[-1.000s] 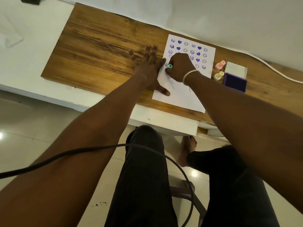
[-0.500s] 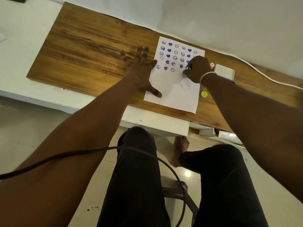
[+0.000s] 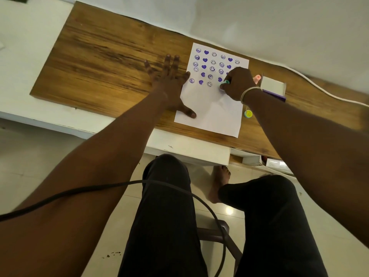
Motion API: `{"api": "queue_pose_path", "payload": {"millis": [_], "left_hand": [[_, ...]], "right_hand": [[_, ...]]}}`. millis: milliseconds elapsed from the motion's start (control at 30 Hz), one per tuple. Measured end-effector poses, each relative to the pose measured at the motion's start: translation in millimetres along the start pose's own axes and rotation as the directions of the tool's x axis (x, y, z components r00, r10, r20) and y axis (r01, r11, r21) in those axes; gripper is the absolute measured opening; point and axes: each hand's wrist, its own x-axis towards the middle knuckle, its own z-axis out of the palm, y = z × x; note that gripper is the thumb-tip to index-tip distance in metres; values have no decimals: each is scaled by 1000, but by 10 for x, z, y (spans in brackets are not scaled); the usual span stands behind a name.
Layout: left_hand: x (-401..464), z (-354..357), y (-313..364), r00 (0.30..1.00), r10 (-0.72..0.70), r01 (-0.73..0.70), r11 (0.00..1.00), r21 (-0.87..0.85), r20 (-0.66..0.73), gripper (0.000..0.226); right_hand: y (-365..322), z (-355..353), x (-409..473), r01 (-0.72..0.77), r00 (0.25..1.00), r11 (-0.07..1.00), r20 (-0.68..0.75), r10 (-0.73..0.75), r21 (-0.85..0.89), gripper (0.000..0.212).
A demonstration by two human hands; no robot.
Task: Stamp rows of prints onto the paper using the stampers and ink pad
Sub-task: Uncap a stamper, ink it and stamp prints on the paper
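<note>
A white paper (image 3: 211,114) lies on the wooden desk (image 3: 111,56), its upper half covered in rows of purple faces and hearts. My right hand (image 3: 237,82) grips a teal stamper (image 3: 225,83), its face down on the paper in the lowest row, right of the other prints. My left hand (image 3: 169,80) lies flat with fingers spread, holding the paper's left edge, thumb on the sheet. A yellow stamper (image 3: 248,113) lies beside the paper's right edge. A pink stamper (image 3: 257,78) and the purple ink pad (image 3: 274,95) sit behind my right wrist.
A white box lid (image 3: 272,83) stands behind the ink pad. A white cable (image 3: 323,90) runs along the desk's far right. A dark cable (image 3: 119,186) crosses my lap. My knees and a chair are below the desk edge.
My right hand moved with the teal stamper from the paper's left side toward the ink pad at the right, then back onto the lowest row. The left hand stayed flat.
</note>
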Motion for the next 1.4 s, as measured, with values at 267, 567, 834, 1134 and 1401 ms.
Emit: {"api": "queue_pose_path", "payload": {"millis": [267, 567, 834, 1134, 1401], "left_hand": [[17, 40, -21, 1000, 1, -1, 1000, -7, -10, 148], [36, 59, -37, 1000, -6, 7, 1000, -11, 3, 150], [7, 13, -33, 1000, -11, 11, 1000, -16, 16, 150], [-2, 9, -17, 1000, -6, 7, 1000, -19, 16, 149], [26, 58, -28, 1000, -9, 9, 999, -42, 6, 151]], "right_hand": [[261, -332, 53, -90, 994, 993, -69, 85, -82, 35], [316, -277, -91, -112, 994, 989, -22, 110, -101, 32], [276, -160, -127, -64, 998, 980, 1, 66, -190, 37], [291, -73, -78, -61, 998, 969, -29, 55, -239, 38], [277, -25, -16, -28, 1000, 973, 1, 29, -229, 35]]}}
